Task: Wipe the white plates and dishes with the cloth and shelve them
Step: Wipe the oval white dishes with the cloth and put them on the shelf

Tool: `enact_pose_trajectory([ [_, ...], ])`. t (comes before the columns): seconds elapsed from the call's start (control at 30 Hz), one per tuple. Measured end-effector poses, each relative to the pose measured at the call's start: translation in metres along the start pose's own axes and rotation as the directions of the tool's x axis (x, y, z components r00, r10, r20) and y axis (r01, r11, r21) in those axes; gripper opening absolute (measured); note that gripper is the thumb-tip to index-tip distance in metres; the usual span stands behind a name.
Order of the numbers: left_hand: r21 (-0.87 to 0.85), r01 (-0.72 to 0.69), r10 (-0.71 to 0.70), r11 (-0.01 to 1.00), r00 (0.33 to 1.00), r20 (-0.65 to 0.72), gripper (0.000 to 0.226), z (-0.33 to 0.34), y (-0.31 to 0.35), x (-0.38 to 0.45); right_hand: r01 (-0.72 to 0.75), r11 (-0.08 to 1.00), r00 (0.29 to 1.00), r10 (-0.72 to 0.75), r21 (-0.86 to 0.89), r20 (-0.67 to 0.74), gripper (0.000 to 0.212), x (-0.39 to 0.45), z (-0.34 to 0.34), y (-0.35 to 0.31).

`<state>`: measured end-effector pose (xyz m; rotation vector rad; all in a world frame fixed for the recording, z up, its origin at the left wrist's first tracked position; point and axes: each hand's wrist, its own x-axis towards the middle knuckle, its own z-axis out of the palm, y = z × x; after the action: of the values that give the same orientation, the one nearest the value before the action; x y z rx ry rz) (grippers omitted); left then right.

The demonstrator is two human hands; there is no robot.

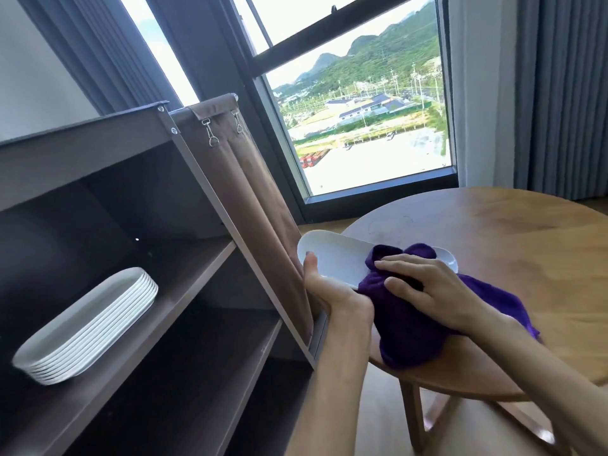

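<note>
Wiping a dish beside the shelf

Left hand (324,291) grips the dish (335,258); right hand (424,287), fingers spread flat, presses the cloth (414,327) down. Hard pressure could tip it free.

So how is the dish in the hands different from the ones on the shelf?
The held dish is a single one, while the stack is several piled together. The held dish is up in the air, gripped by the left hand; the stack rests on the shelf. The purple cloth, pressed by the right hand, partly covers the held dish; the stack is bare. Both are white and long with rounded ends.
</note>
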<state>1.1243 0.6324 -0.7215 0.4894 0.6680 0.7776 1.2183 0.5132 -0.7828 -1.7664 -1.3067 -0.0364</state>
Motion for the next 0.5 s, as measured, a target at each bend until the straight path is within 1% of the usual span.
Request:
enact_pose_trajectory([
  [0.07, 0.072, -0.119, 0.116, 0.99, 0.992, 0.045, 0.045, -0.006, -0.01, -0.003, -0.064, 0.998, 0.996, 0.064, 0.005, -0.066, 0.041, -0.004, 0.011, 0.01],
  [0.1, 0.119, -0.131, 0.123, 0.984, 0.99, 0.071, 0.044, -0.007, -0.017, -0.007, -0.081, 0.997, 0.988, 0.08, 0.0, -0.132, 0.035, -0.005, 0.014, 0.015],
  [0.13, 0.185, -0.153, 0.139, 0.971, 0.987, 0.084, 0.045, -0.008, -0.017, -0.012, -0.098, 0.995, 0.976, 0.098, 0.008, -0.194, 0.03, -0.005, 0.017, 0.019],
  [0.2, 0.259, -0.257, 0.243, 0.931, 0.966, 0.087, 0.044, -0.014, -0.015, -0.012, -0.156, 0.988, 0.946, 0.148, -0.006, -0.288, 0.026, -0.003, 0.012, 0.026],
  [0.23, 0.246, -0.315, 0.305, 0.916, 0.949, 0.081, 0.042, -0.016, -0.009, -0.014, -0.202, 0.979, 0.925, 0.183, -0.024, -0.333, 0.024, -0.002, 0.005, 0.029],
  [0.27, 0.208, -0.359, 0.351, 0.91, 0.933, 0.075, 0.04, -0.018, -0.003, -0.015, -0.258, 0.965, 0.896, 0.221, -0.045, -0.386, 0.023, 0.0, -0.004, 0.034],
  [0.33, 0.117, -0.393, 0.388, 0.912, 0.92, 0.061, 0.041, -0.022, 0.009, -0.016, -0.412, 0.907, 0.807, 0.322, -0.082, -0.496, 0.021, 0.001, -0.028, 0.048],
  [0.4, 0.058, -0.383, 0.381, 0.922, 0.924, 0.045, 0.041, -0.022, 0.02, -0.023, -0.601, 0.795, 0.69, 0.463, -0.085, -0.556, 0.022, 0.0, -0.052, 0.061],
  [0.47, 0.037, -0.367, 0.366, 0.929, 0.93, 0.039, 0.041, -0.023, 0.026, -0.028, -0.757, 0.644, 0.577, 0.584, -0.107, -0.571, 0.026, 0.0, -0.061, 0.063],
  [0.5, 0.032, -0.355, 0.354, 0.934, 0.935, 0.034, 0.042, -0.022, 0.029, -0.032, -0.784, 0.605, 0.56, 0.593, -0.138, -0.579, 0.028, 0.002, -0.058, 0.057],
])
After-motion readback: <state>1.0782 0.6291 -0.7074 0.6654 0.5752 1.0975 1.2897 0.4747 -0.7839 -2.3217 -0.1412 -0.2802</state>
